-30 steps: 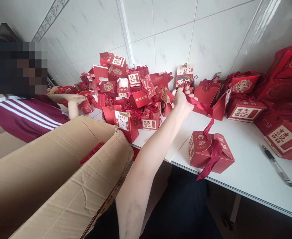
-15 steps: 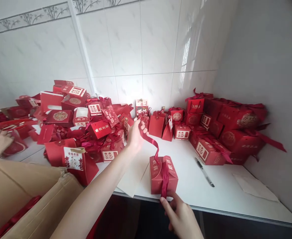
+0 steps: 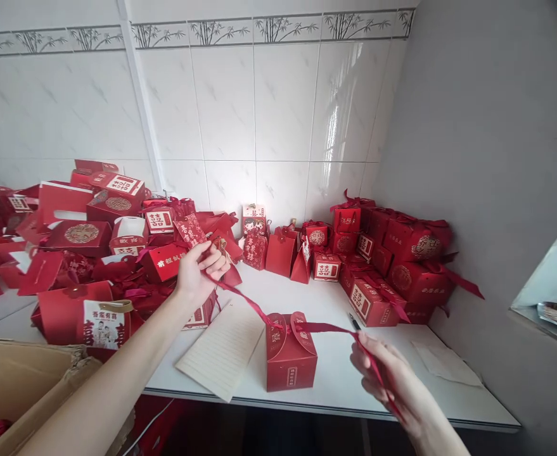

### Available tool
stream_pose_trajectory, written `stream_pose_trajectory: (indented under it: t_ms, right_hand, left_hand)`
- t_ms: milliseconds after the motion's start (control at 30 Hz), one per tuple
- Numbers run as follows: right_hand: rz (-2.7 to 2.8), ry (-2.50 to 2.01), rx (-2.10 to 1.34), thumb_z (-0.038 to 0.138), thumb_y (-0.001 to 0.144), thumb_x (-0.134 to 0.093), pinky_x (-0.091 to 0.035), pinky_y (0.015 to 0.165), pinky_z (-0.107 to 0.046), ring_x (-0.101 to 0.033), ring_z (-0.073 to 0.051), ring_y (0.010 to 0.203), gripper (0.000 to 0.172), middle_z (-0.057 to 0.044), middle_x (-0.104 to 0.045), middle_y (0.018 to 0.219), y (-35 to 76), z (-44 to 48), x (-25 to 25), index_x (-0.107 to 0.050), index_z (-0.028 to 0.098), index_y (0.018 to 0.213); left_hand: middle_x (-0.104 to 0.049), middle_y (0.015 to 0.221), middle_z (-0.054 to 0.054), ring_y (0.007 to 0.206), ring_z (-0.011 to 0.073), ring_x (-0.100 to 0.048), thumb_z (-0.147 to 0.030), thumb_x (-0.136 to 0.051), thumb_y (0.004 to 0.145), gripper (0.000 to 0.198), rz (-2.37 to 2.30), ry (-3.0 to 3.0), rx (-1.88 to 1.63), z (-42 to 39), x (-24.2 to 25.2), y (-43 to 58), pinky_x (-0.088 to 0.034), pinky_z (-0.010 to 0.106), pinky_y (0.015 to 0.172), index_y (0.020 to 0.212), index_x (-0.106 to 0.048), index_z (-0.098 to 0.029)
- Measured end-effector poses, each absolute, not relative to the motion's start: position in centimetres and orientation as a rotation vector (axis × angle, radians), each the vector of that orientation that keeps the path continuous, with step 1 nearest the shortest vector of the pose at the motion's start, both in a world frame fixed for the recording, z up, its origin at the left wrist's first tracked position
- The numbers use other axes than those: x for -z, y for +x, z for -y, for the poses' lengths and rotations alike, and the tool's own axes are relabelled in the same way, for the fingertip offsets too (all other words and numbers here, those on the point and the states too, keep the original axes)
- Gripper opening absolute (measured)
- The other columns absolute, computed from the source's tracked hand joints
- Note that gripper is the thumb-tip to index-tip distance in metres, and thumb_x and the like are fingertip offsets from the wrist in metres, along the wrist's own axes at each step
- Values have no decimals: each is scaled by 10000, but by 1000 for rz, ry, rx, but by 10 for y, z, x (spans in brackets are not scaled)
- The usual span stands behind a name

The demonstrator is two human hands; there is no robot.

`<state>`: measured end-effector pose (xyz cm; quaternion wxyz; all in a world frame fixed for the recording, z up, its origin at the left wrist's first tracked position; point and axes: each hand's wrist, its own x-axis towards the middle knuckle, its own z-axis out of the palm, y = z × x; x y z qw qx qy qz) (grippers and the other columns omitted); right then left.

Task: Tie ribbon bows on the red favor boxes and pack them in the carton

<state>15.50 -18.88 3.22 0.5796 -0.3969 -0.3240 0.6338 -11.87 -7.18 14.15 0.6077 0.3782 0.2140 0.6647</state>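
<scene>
A small red cardboard box with gold lettering (image 3: 291,361) is standing upright on the white tabletop (image 3: 338,373), near the front edge and between the two hands. Its curved top flaps are meeting, so the closing looks done. A long dark-red satin ribbon (image 3: 328,327) is running across the top and spreading out to both sides; whether it is forming a knot in the middle is too small to tell. No bow is showing on this box, so the tying is seeming unfinished. The left hand (image 3: 198,271) is gripping one ribbon end in curled fingers, and the right hand (image 3: 392,380) is pinching the other, its tail trailing over the palm.

Counting: one box and one ribbon are occupying the hands. One cream sheet of lined paper (image 3: 218,354), one dark-tipped pen (image 3: 354,321) and one brown corrugated carton (image 3: 62,377) are lying or standing nearby. The heaped red gift boxes (image 3: 78,237) at left and the stacked red gift boxes (image 3: 418,278) at right are overlapping too much for counting.
</scene>
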Motion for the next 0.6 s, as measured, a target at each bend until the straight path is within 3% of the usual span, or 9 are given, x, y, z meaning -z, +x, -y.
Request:
stream_pose_trajectory:
  t_ms: [133,267,333,400,500,600]
  right_hand:
    - [637,-882,-1364,285,563,-810,-190,247,-61,-325,-31,382,381,68,-476,546,165,170,-57,-582,206,858]
    - [685,-840,-1350,191,529,-737,-352,298,-92,-576,-131,661,342,-53,-634,803,168,161,-76,-669,163,863]
    - [812,-834,-1326,174,518,-731,-400,331,-120,-596,-170,754,390,-80,-643,942,166,157,-83,-683,166,905]
    - [973,-868,-1239,229,559,-752,-401,331,-142,-583,-156,700,429,-73,-638,983,162,152,-88,-669,192,979]
    - [1168,-1013,-1004,376,596,-752,-364,314,-180,-498,-111,512,369,-42,-641,792,152,144,-93,-677,184,902]
    - [1304,-1182,-686,551,666,-654,-369,358,-231,-401,-97,394,383,20,-477,465,140,136,-100,-619,177,589]
  left_hand:
    - [-192,404,-90,360,42,-221,-157,-495,749,239,-536,889,-1522,69,-142,-128,-328,169,415,512,-465,-142]
    - [-347,469,-55,413,56,-338,-170,-530,736,191,-559,977,-1469,69,-143,-131,-387,207,463,552,-511,-126]
    - [-423,534,-33,451,65,-388,-185,-568,727,161,-554,1045,-1451,69,-142,-129,-405,221,486,583,-528,-125]
    - [-455,572,-27,475,68,-414,-214,-613,718,155,-558,1111,-1425,69,-140,-125,-410,224,505,612,-542,-127]
    - [-468,591,-32,493,64,-431,-279,-673,702,193,-583,1196,-1374,69,-136,-115,-408,220,528,651,-563,-128]
    - [-472,586,-38,494,59,-438,-335,-712,678,248,-588,1294,-1351,69,-135,-99,-394,219,531,659,-569,-133]
